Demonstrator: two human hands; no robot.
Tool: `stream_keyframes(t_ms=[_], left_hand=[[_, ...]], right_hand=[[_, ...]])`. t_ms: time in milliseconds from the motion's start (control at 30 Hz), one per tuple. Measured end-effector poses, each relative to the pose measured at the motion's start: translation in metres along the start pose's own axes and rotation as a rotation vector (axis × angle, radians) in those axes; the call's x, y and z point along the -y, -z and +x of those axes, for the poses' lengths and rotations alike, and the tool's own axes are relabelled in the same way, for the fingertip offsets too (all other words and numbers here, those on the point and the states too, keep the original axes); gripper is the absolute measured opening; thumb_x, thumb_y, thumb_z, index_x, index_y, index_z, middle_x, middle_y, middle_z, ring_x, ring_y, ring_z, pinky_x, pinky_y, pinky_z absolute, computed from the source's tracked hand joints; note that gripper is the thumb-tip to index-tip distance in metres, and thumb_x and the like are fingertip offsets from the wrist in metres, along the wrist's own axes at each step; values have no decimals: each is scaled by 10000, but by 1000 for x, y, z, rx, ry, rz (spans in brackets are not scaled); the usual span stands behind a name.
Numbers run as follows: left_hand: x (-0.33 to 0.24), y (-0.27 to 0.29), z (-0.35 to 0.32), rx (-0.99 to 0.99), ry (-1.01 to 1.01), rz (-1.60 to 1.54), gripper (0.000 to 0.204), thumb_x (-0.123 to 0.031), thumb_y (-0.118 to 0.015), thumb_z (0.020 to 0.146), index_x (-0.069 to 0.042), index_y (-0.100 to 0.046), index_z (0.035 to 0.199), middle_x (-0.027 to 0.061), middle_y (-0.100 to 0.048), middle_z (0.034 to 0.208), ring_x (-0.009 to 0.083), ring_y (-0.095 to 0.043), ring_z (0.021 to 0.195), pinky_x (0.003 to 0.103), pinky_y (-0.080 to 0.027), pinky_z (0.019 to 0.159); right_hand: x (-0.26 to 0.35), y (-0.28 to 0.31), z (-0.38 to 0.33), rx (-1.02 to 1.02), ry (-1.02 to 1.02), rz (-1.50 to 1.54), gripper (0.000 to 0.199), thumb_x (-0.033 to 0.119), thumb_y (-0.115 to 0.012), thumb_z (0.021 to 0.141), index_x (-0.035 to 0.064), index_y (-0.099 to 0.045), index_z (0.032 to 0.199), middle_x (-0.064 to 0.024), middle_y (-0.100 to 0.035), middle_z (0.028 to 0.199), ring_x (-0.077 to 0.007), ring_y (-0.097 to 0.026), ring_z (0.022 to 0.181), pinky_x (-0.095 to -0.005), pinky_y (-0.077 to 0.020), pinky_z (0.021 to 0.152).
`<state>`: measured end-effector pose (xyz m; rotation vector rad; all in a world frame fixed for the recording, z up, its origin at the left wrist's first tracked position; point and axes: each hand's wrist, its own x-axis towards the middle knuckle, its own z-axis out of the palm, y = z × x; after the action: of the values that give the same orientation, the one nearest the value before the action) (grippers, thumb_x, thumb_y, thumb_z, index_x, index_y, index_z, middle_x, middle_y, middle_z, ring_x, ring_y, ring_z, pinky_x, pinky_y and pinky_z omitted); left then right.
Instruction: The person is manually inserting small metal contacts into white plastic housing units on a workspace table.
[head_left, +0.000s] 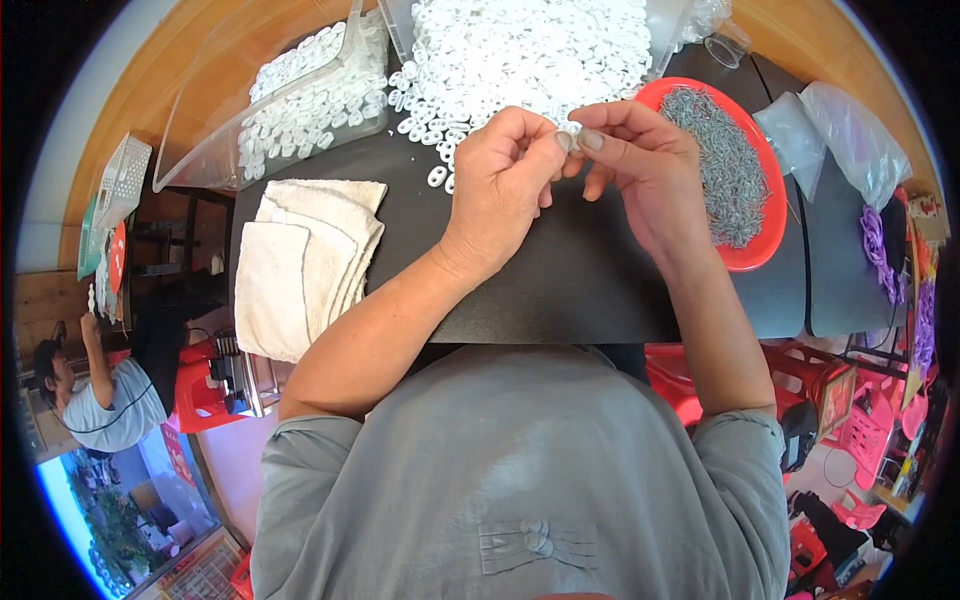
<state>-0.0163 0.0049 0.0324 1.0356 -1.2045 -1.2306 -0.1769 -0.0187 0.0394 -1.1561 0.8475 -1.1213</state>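
Note:
My left hand [503, 185] and my right hand [648, 168] meet above the black table, fingertips touching. Between them shows a bit of a small white plastic piece [571, 128], pinched by the left thumb and forefinger. My right thumb and forefinger press together against it; whatever else they hold is hidden. Just beyond lies a big heap of white oval plastic pieces [530, 55] with holes, several spilling toward my left wrist. Beside my right hand stands a red bowl [765, 215] filled with thin grey metal nails or screws [722, 165].
A clear plastic bin [215, 130] of white pieces leans at the back left. Folded cream cloths [300, 255] lie on the black table [570, 290]. Clear plastic bags [850, 135] and purple cord [876, 245] are at the right. Another person [110, 400] sits at the far left.

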Motion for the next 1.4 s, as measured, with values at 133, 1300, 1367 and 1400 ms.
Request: stream_keyframes(t_ms=[133, 1300, 1367, 1400], left_hand=[[-1, 0, 0, -7, 4, 28, 139, -151, -595, 921, -13, -611, 906, 25, -591, 701, 68, -508, 517, 205, -394, 447], [-6, 6, 6, 157, -57, -184, 178, 2, -708, 822, 46, -625, 974, 102, -650, 839, 138, -593, 609, 235, -467, 497], [-9, 7, 6, 200, -75, -140, 212, 3, -709, 822, 48, -626, 1012, 98, -648, 847, 132, -593, 625, 231, -471, 511], [-10, 7, 5, 238, -93, -100, 247, 4, -709, 821, 51, -626, 1050, 93, -647, 856, 127, -594, 641, 227, -475, 525]], right_hand=[[3, 0, 0, 15, -46, 85, 169, 60, -616, 899, -42, -646, 1031, -94, -671, 848, -153, -644, 732, -241, -488, 556], [14, 15, -2, 179, -111, 61, 166, 150, -621, 923, -15, -623, 906, -64, -624, 699, -145, -644, 599, -199, -446, 440], [15, 17, -2, 231, -110, 47, 172, 155, -619, 926, -13, -619, 889, -61, -614, 669, -143, -629, 566, -200, -437, 431], [16, 17, -2, 228, -109, 50, 172, 155, -619, 926, -13, -619, 889, -61, -614, 669, -143, -629, 566, -200, -437, 431]])
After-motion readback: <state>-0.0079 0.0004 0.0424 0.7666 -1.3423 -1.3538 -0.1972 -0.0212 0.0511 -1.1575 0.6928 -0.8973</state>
